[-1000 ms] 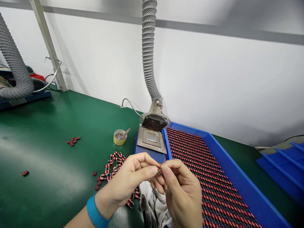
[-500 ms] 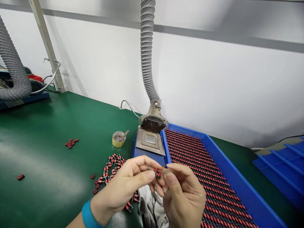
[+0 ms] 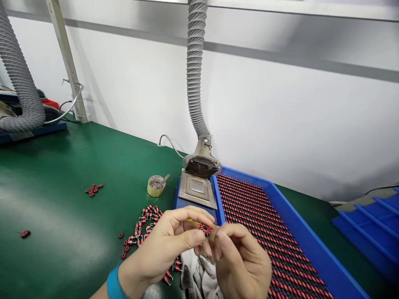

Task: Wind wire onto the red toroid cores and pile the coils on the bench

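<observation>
In the left hand [image 3: 168, 241], a small round red-and-black wire-wound ring [image 3: 205, 229] is pinched between thumb and fingers, best gripped lightly so that nothing is bent, while beside it the fingertips of the right hand [image 3: 245, 259] are bunched close, any hold there unclear.

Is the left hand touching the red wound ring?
Touching. The head view shows the left hand holding the red wound ring, thumb tip against its lower edge with no gap between.
</observation>
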Motion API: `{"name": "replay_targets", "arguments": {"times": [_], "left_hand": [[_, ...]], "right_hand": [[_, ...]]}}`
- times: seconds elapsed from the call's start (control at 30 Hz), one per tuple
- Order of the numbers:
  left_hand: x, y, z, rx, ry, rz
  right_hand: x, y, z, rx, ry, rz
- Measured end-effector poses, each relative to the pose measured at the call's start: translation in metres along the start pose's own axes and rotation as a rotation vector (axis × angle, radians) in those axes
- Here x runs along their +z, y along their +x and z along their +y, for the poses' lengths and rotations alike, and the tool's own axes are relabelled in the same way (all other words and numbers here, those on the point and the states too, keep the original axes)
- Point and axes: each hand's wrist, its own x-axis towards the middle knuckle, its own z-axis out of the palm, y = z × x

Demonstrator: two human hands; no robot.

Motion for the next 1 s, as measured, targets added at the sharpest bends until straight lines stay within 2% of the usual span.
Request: {"name": "replay_targets", "arguments": {"times": [0.17, 0.27, 0.37, 0.47, 0.63, 0.7, 0.77, 0.8, 0.9, 0.93, 1.0], "left_hand": [[-0.001, -0.001, -0.001, 0.011, -0.078, -0.042], [-0.003, 0.0, -0.001, -0.053, -0.055, -0.049], [-0.003, 0.001, -0.002, -0.154, -0.003, -0.072], [-0.003, 0.002, -0.004, -0.2, 0.026, -0.054], [-0.004, 0.003, -0.009, -0.232, 0.04, -0.053], [-0.005, 0.002, -0.009, -0.246, 0.055, -0.054], [-0.005, 0.001, -0.007, -0.246, 0.062, -0.034], [-0.004, 0.001, -0.006, -0.24, 0.06, -0.027], [-0.002, 0.002, -0.004, -0.214, 0.046, -0.028], [-0.002, 0.002, -0.004, -0.212, 0.041, -0.03], [-0.001, 0.003, -0.004, -0.209, 0.036, -0.033]], "right_hand": [[-0.019, 0.008, -0.006, 0.127, -0.272, -0.25], [-0.024, 0.014, -0.01, 0.003, -0.386, -0.211], [-0.02, 0.016, -0.011, -0.172, -0.417, -0.275], [-0.012, 0.015, -0.008, -0.177, -0.324, -0.302], [-0.004, 0.012, -0.005, -0.01, -0.059, -0.141], [-0.006, 0.014, -0.008, 0.048, 0.13, -0.063], [-0.011, 0.018, -0.011, 0.051, 0.224, -0.031], [-0.014, 0.019, -0.012, 0.029, 0.2, -0.055], [-0.019, 0.019, -0.01, 0.016, 0.017, -0.267], [-0.019, 0.018, -0.008, 0.041, -0.001, -0.322], [-0.014, 0.016, -0.004, 0.1, 0.049, -0.352]]}}
